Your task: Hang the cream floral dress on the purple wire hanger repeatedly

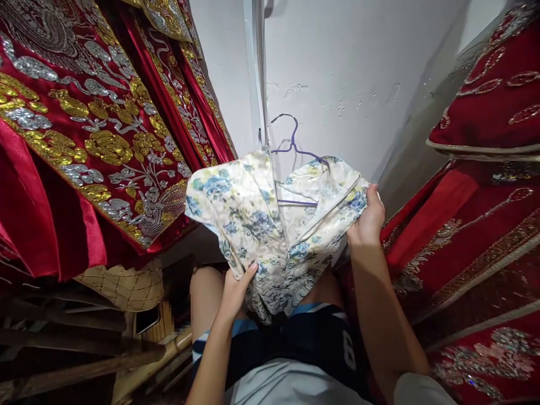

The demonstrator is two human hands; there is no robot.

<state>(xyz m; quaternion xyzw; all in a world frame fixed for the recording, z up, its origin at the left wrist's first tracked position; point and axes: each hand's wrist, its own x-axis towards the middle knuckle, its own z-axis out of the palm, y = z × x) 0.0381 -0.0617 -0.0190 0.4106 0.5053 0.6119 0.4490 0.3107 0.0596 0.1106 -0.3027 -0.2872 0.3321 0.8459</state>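
Both hands are on the floral garment (257, 225), a cream satin piece printed with blue and yellow flowers, and it sits front and centre, held up in front of the white wall (358, 67). The left hand (237, 288) is closed on the lower left edge of the fabric, thumb on top and fingers tucked beneath the cloth. The right hand (368, 219) is up higher on the right, closed tight around the garment's upper corner, fingers curled over the bunched fabric. A purple wire hanger (295, 147) is threaded through the top of the garment, its hook rising clear against the wall just beside a white vertical pole (255, 73). The cloth hangs crumpled and folded between the two hands, the bottom of it drooping down over the person's lap and dark shorts (320, 337). On the left, heavy red robes (84, 129) thick with gold and silver embroidery hang close by. On the right, more red embroidered garments (476, 236) crowd the frame, right up against the right forearm. Down at lower left, a pale quilted cushion (122, 284) rests on dark wooden furniture (76, 343).
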